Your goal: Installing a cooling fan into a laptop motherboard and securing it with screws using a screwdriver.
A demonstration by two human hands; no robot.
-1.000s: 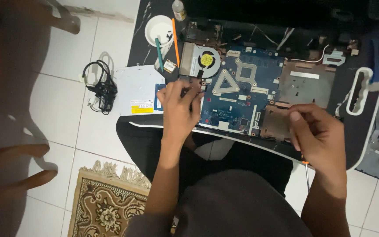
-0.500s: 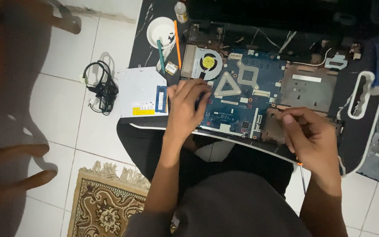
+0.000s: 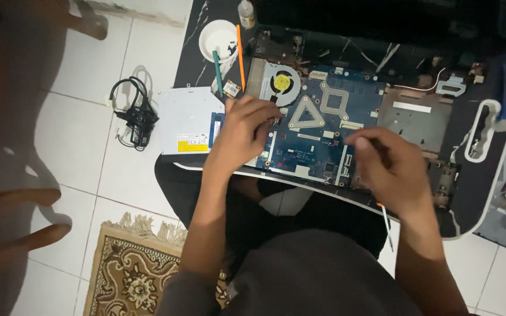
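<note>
Down on the dark table (image 3: 206, 64) we see an opened laptop with its blue circuit board (image 3: 317, 134) bare, lying near the front edge. Our left hand (image 3: 242, 130) comes up from the front edge with the wrist bent. Its fingers curl down and rest on the left side of the blue circuit board, just below the round grey fan with a yellow sticker (image 3: 281, 85). We cannot tell if they pinch anything.

Our right hand (image 3: 390, 167) sits over the right front corner of the board. Its fingers are closed around a thin tool with an orange and white handle (image 3: 385, 217), which pokes out below the hand past the table's front edge.

A flat silver disc drive (image 3: 185, 120) lies at the left edge of the table. A white round bowl (image 3: 218, 38) stands near the back left corner, with a green stick (image 3: 217, 73) and an orange stick (image 3: 240, 55) beside it. A black tangled cable (image 3: 137, 114) lies on the white floor tiles (image 3: 77, 123), and a brown patterned rug (image 3: 133, 269) is near our knees.
</note>
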